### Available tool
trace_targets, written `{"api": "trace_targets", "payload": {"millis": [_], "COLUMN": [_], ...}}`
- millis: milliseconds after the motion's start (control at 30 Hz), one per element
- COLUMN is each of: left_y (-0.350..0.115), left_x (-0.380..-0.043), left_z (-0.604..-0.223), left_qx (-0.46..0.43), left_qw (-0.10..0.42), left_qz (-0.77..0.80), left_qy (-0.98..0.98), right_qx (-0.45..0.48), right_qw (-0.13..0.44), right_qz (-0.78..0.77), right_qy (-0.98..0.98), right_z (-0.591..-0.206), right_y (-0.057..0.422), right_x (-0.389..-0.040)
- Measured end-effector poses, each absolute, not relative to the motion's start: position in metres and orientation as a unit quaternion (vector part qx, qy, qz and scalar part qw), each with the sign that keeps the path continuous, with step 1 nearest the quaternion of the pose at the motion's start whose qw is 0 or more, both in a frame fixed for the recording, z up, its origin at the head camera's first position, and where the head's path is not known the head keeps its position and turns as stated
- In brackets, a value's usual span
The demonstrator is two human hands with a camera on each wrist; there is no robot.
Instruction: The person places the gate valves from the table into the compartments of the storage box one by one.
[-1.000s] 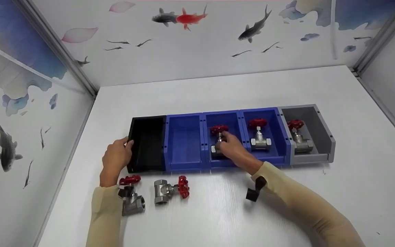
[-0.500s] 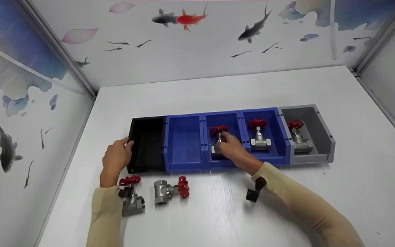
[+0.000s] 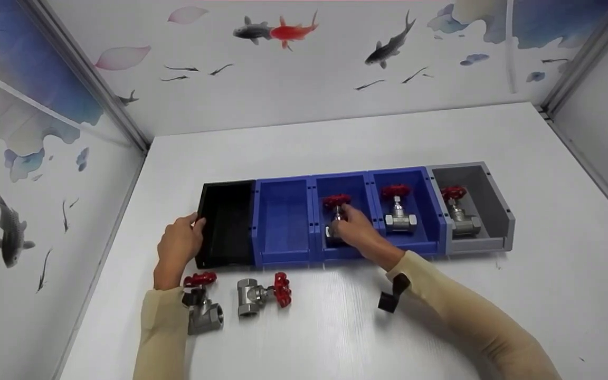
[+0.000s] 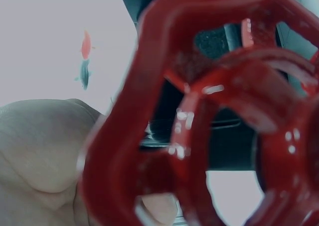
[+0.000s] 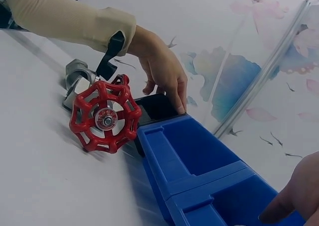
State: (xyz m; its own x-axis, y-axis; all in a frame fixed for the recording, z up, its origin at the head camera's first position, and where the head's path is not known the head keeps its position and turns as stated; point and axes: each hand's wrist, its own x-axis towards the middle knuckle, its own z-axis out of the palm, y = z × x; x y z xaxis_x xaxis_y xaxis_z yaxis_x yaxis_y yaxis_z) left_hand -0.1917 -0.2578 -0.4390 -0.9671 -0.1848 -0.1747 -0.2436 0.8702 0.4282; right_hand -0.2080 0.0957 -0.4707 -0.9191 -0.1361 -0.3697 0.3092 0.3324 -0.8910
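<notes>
In the head view my left hand [image 3: 180, 240] grips the left wall of the black bin [image 3: 227, 224], thumb over the rim; the right wrist view shows that hand [image 5: 167, 71] on the bin too. My right hand [image 3: 359, 229] pinches the stem of a gate valve with a red handwheel [image 3: 337, 200], lying in the middle blue bin [image 3: 343, 182]; its fingers hide part of the steel body. Two more valves lie on the table: one beside my left wrist [image 3: 206, 316], its handwheel [image 4: 174, 86] filling the left wrist view, and another [image 3: 251, 296] to its right.
The bins stand joined in a row. A blue bin [image 3: 284, 216] without contents adjoins the black one. Right of my hand, a blue bin [image 3: 425, 211] and a grey bin [image 3: 494, 211] each hold a valve. Patterned walls [image 3: 304, 89] enclose the white table [image 3: 335, 327].
The view shifts very slightly. Both hands, the bins and the valves keep their places.
</notes>
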Motion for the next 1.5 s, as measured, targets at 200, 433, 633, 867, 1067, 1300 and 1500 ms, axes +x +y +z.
{"api": "trace_targets", "payload": {"millis": [200,433,633,867,1067,1300,1500], "left_y": [-0.258,-0.258,-0.258,-0.258,-0.258,-0.258,-0.258], "left_x": [-0.192,-0.192,-0.192,-0.192,-0.19,-0.191,-0.19], "left_z": [-0.439,-0.439,-0.439,-0.438,-0.439,-0.439,-0.438], "left_qx": [-0.106,-0.109,-0.11,-0.107,-0.103,-0.102,-0.101], "left_qw": [0.064,0.067,0.068,0.066,0.058,0.055,0.055], "left_qz": [0.23,0.226,0.226,0.229,0.231,0.232,0.232], "left_qy": [0.965,0.966,0.965,0.965,0.966,0.966,0.966], "right_qx": [0.053,0.043,0.039,0.031,0.018,0.001,-0.011], "right_qw": [0.201,0.207,0.207,0.204,0.203,0.201,0.2], "right_qz": [-0.548,-0.535,-0.534,-0.529,-0.515,-0.503,-0.502], "right_qy": [0.81,0.818,0.818,0.823,0.833,0.84,0.841], "right_z": [-0.468,-0.463,-0.461,-0.458,-0.455,-0.452,-0.447], "right_y": [0.096,0.098,0.1,0.101,0.103,0.108,0.112], "right_x": [-0.207,-0.204,-0.203,-0.2,-0.194,-0.187,-0.177]}}
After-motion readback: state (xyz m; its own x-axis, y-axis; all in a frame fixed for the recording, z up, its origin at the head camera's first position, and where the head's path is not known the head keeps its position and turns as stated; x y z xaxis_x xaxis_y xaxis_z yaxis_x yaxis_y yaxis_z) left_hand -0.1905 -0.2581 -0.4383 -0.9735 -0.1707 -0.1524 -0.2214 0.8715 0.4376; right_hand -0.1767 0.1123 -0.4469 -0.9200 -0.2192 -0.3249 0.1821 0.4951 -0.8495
